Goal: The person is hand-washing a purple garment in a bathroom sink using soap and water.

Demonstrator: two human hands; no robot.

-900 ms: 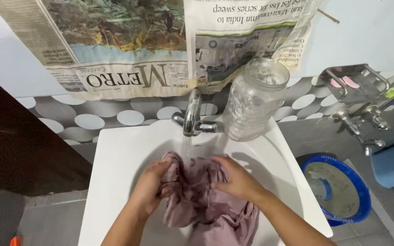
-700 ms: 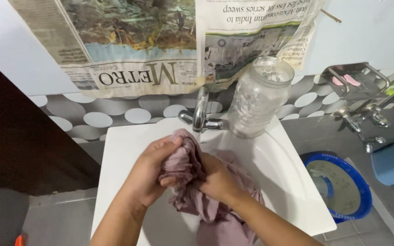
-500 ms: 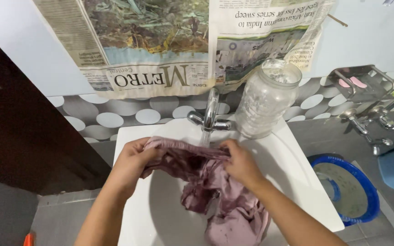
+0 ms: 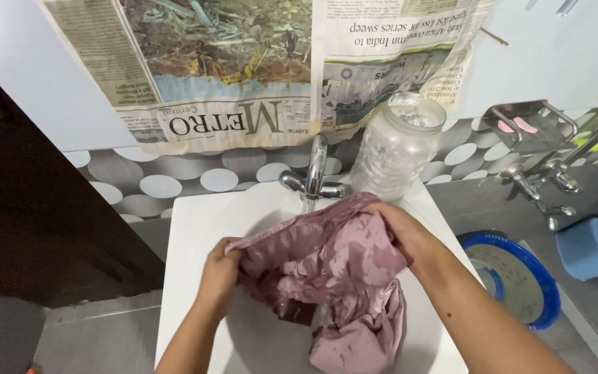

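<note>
Left hand (image 4: 220,271): fist closed on the near-left end of the pink cloth (image 4: 333,270), over the left half of the basin.
Right hand (image 4: 404,232): fingers curled over the far-right end of the cloth, gripping it near the sink's far-right corner, just in front of the jar.
Pink cloth: wet, darker in patches; pulled into a band between the two hands, the rest bunched and hanging down into the bowl toward the near edge (lowest folds cut off by the picture's bottom).
Sink (image 4: 189,235): white, squarish rim, round bowl; carries the cloth and both hands.
Tap (image 4: 314,173): chrome, at the middle of the far edge, a thin stream of water falling just behind the cloth's top fold.
Jar (image 4: 397,145): clear glass, lidless, upright on the far-right corner of the rim, just beside the tap.
Wall behind: newspaper sheets (image 4: 237,69) hung upside down above grey tiles with pale dots.
Right of sink: metal soap holder (image 4: 531,125) on the wall, blue bucket (image 4: 520,277) on the floor, pale blue stool (image 4: 596,249) beyond it.
</note>
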